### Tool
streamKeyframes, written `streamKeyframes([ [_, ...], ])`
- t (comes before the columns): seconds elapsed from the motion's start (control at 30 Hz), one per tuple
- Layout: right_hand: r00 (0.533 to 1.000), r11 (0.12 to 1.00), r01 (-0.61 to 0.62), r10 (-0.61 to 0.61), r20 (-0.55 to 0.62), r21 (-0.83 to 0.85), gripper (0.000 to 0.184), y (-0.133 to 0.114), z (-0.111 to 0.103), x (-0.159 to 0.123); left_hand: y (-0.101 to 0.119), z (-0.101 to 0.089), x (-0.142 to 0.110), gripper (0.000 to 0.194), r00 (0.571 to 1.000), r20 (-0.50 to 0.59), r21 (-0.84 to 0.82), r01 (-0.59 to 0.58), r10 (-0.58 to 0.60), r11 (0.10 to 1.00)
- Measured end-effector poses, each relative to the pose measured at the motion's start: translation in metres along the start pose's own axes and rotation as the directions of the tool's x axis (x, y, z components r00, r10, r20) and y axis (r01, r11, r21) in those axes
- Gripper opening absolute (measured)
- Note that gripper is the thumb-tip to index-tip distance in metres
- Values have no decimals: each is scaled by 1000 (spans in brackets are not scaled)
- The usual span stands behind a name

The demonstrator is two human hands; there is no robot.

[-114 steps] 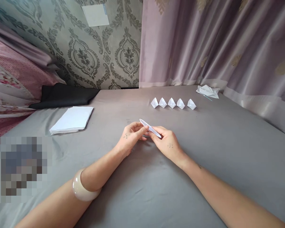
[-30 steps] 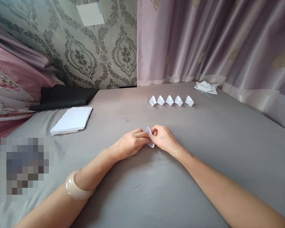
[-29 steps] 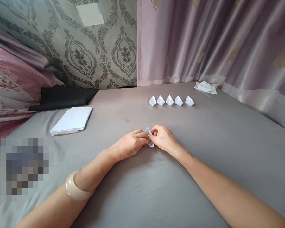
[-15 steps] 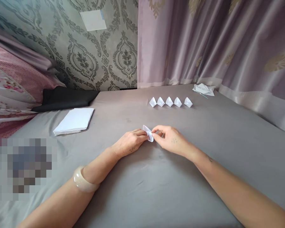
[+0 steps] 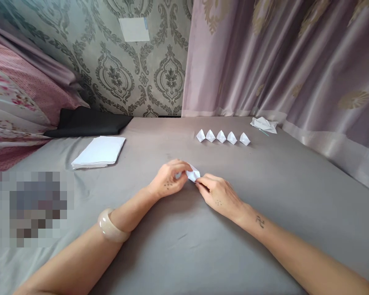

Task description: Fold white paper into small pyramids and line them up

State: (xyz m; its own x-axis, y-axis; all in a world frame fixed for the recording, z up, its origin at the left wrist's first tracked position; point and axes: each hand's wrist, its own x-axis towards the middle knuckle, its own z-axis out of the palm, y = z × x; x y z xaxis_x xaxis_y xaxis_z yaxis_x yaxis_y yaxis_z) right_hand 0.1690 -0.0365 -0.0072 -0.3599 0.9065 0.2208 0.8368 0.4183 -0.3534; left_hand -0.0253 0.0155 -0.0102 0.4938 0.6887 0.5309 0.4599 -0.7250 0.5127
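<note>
Far to the left of the row of five folded paper shapes (image 5: 221, 137), black cloth (image 5: 92, 123) is laid on the grey sheet (image 5: 289, 180). Slightly nearer the wearer than the row, and well to its left, a stack of white paper (image 5: 100, 150) is placed. A pale bangle (image 5: 109, 227) is worn on the left forearm. On the near side of the row's left end, a curled left hand (image 5: 169, 178) is held, its index fingertip rested on the folded paper piece (image 5: 193, 175); whether the piece is also pressed by the thumb cannot be told. The folded paper piece itself is held between both hands, nearer than the row's left end. Its lower right corner is pinched between thumb and index finger of the right hand (image 5: 221, 194), positioned on the row's near side. Just beyond the row's right end, loose white papers (image 5: 264, 123) are piled, with a thin greenish stick (image 5: 263, 132) seen beside them.
</note>
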Motion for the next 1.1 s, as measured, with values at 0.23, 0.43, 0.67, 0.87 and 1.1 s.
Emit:
streamKeyframes([
  [0.23, 996, 999, 38, -40, -84, -30, 22, -3, 1, 20, -12, -2, 3, 39, 991, -132, 36, 22, -17, 999],
  [0.43, 991, 994, 55, -43, -124, 98, 24, -2, 13, 23, -28, 4, 1, 42, 995, 83, 134, -67, 56, 989],
  [0.67, 999, 974, -39, 44, -21, 224, 21, 0, 13, 22, -29, 1, 2, 46, 979, 203, 128, -51, 24, 991],
  [0.87, 999, 977, -44, 47, -7, 208, 19, 1, 13, 21, -25, -5, 4, 41, 970, 241, 170, -81, 39, 982],
  [1.1, 998, 978, -58, 61, -9, 202, 21, 2, 13, 17, -24, -4, 4, 28, 967, 253, 248, -104, 40, 963],
])
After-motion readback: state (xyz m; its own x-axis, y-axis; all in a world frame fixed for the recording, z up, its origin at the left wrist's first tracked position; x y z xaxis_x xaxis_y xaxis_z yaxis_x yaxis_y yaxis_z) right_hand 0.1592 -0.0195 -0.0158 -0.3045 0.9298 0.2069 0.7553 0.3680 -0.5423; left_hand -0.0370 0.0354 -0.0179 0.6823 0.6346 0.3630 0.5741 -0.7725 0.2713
